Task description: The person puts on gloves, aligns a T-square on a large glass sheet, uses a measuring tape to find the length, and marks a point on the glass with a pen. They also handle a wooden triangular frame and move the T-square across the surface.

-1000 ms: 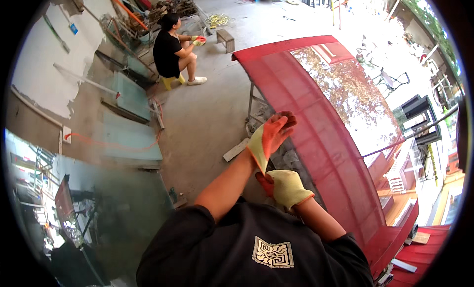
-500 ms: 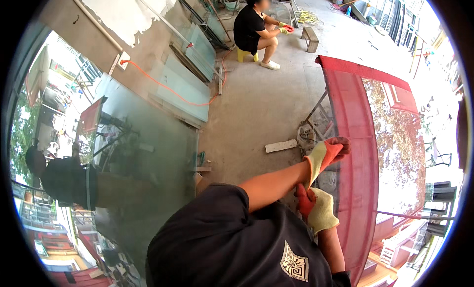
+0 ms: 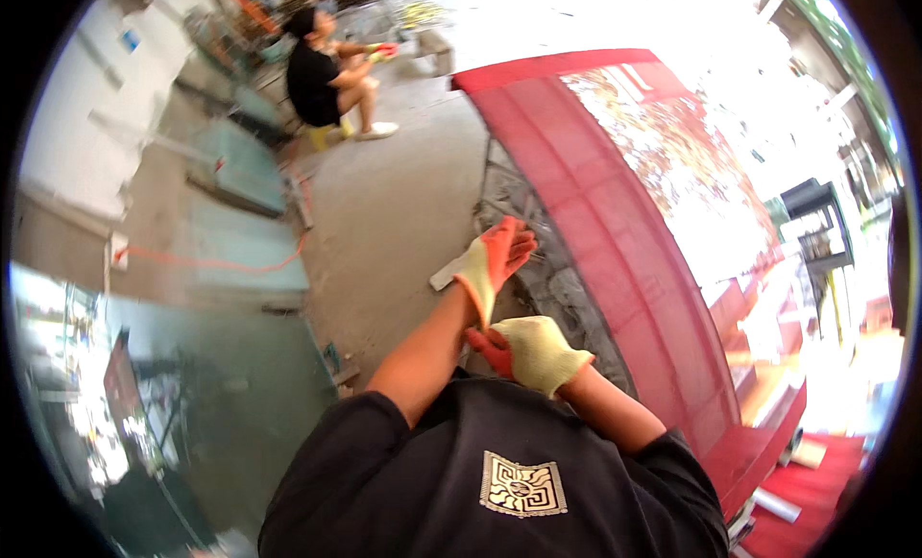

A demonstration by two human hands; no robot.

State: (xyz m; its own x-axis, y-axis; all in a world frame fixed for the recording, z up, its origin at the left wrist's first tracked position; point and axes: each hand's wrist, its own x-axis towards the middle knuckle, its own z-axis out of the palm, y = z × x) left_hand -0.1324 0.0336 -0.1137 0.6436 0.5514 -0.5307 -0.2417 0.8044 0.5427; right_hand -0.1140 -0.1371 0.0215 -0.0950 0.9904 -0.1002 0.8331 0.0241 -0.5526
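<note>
Both my hands wear pale yellow knit gloves with orange-red coated palms and fingers. My left hand (image 3: pixel 501 254) points forward with its fingers stretched out, holding nothing. Just below it, my right hand (image 3: pixel 538 354) is closed, its coated fingertips gripping the cuff of the left glove (image 3: pixel 479 287) at the wrist. The right palm is turned away, so part of the grip is hidden. Close to the right of both hands lies a large glass sheet (image 3: pixel 629 270) with a wide red band and a reflective face.
A person (image 3: pixel 327 73) in dark clothes and similar gloves sits on a yellow stool (image 3: pixel 327 135) at the far left, near a small wooden bench (image 3: pixel 434 51). Glass sheets (image 3: pixel 235 255) lean along the left wall, crossed by an orange cord (image 3: pixel 211 262). A large dark glass pane (image 3: pixel 221 395) stands at my left.
My view has swung to the right, so the seated person and wall sit farther left. My hands stay together, the right still at the left glove's cuff; the left fingers look more extended.
</note>
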